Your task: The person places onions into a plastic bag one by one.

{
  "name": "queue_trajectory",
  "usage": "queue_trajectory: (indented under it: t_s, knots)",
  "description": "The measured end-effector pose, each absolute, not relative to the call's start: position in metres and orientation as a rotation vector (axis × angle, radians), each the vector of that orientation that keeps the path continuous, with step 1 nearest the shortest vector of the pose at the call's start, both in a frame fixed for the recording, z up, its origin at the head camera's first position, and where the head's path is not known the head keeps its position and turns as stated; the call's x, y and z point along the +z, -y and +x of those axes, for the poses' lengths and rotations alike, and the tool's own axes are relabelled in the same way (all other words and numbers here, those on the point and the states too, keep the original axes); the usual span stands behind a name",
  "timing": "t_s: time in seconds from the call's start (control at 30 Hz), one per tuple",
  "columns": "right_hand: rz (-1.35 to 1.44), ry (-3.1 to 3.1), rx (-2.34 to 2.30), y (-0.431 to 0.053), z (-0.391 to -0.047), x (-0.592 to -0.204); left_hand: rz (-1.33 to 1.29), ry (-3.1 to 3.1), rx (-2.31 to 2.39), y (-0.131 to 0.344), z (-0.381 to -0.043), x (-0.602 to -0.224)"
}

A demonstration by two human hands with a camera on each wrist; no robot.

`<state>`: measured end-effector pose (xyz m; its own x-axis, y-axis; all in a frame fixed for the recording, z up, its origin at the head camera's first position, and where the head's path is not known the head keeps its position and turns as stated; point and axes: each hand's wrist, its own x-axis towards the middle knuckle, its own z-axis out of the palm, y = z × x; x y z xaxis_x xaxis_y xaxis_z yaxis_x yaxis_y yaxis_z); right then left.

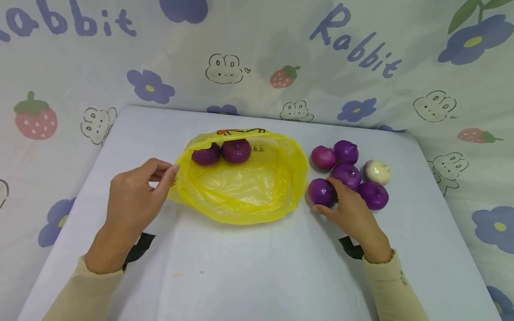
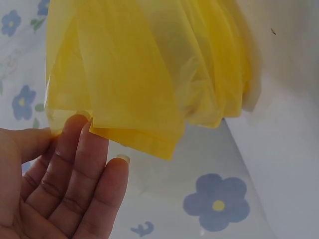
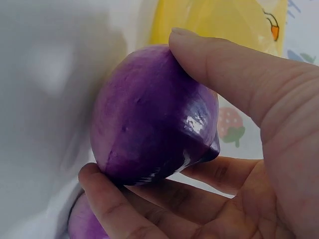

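Onion (image 1: 321,192): purple, just right of the yellow bag (image 1: 245,218); whether it touches the table (image 1: 249,285), I can't tell.
Right hand (image 1: 354,213): my thumb and fingers grip that onion.
Left hand (image 1: 134,192): I pinch the bag's left edge.
Inside: two purple onions (image 1: 236,151).
Beside: four purple onions (image 1: 346,177), one white onion (image 1: 377,172).
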<state>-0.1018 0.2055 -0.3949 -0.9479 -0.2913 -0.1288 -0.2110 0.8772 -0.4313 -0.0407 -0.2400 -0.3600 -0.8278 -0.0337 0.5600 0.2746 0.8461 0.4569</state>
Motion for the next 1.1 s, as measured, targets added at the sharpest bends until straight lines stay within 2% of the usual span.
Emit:
queue_trajectory:
  t_s: [0.4, 0.6, 1.1]
  knots:
    - [-0.412, -2.887, -0.67, -0.202, -0.088, -0.376, -0.172, 2.456, -0.712, 0.24, -0.039, -0.357]
    - [-0.468, -2.886, -0.702, -0.2, -0.076, -0.363, -0.172, 2.455, -0.718, 0.239, -0.038, -0.357]
    - [-0.673, -2.831, -0.773, -0.188, -0.072, -0.337, -0.15, 2.474, -0.716, 0.238, -0.041, -0.35]
